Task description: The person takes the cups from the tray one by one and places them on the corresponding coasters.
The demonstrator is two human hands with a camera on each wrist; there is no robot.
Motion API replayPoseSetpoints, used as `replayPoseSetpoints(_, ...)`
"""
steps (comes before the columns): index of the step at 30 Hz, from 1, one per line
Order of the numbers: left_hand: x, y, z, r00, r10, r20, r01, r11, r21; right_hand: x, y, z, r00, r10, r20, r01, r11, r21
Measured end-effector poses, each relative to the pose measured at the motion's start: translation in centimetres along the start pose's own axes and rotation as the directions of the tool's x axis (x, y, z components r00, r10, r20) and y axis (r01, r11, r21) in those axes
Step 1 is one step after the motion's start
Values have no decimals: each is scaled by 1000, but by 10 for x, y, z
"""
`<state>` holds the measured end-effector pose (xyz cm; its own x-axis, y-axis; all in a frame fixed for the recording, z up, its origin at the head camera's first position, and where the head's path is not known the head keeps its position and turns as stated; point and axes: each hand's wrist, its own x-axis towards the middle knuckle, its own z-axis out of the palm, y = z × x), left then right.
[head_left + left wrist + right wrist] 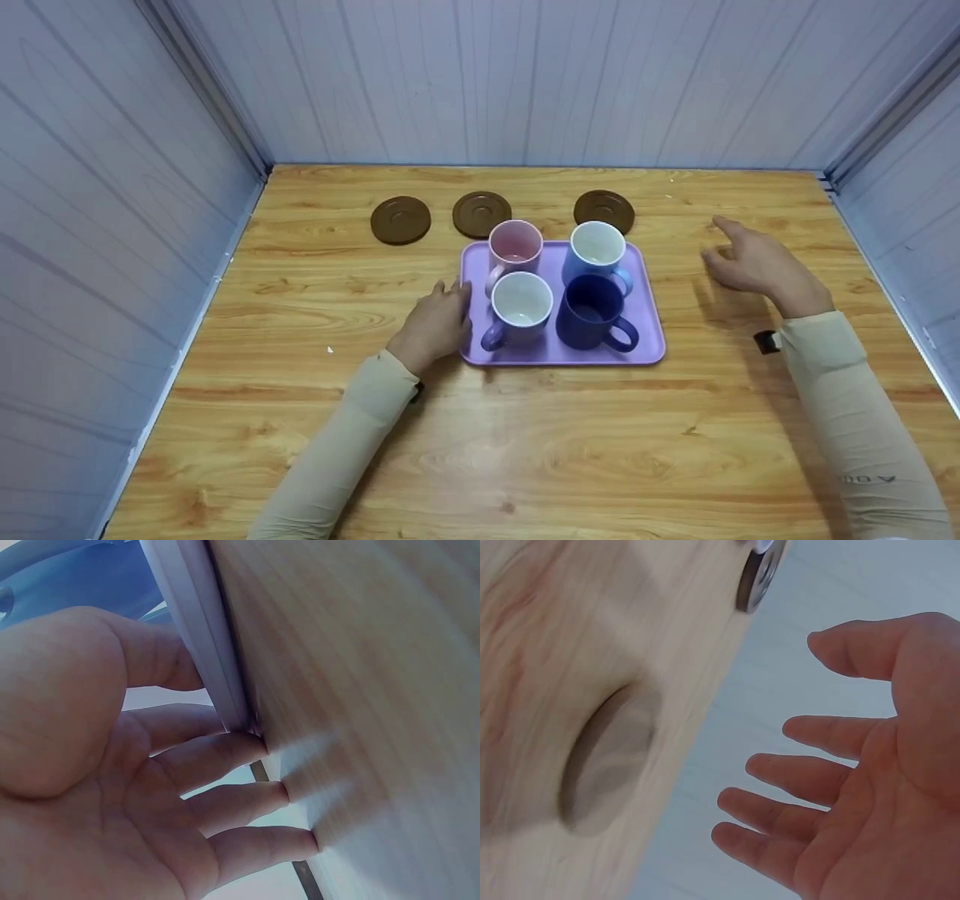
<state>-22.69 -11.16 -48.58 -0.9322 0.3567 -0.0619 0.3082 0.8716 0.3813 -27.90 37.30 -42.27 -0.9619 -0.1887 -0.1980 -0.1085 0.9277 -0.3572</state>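
Observation:
At the left edge of a purple tray lies my left hand. In the left wrist view its thumb and index finger touch the tray's wall, with the other fingertips down on the tabletop. Four mugs stand on the tray: a pink mug, a light blue mug, a purple-handled mug with a white inside, and a dark blue mug. My right hand is held out to the right of the tray, fingers spread, holding nothing. Below it, the right wrist view shows a blurred round disc.
Behind the tray lie brown round coasters: a left coaster, a middle coaster, and a right coaster partly covered by the light blue mug. Pale panel walls enclose the wooden table at the back and sides.

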Motion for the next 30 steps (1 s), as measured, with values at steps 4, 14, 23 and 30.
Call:
replayPoseSetpoints(4,0,0,-1,1000,-1,5,1,1000,-9,-3,14,3,999,48,4,-48,998,27)
replayPoseSetpoints(14,-1,0,-2,1000,0,11,0,1000,3,-1,41,12,992,100,71,-105,993,58)
replayPoseSetpoints(23,-2,1,-1,1000,14,-16,-14,1000,15,2,48,23,989,100,106,-107,992,60)
replayPoseSetpoints(30,-3,1,-1,1000,14,-18,-14,1000,0,6,47,27,990,90,109,-94,995,27)
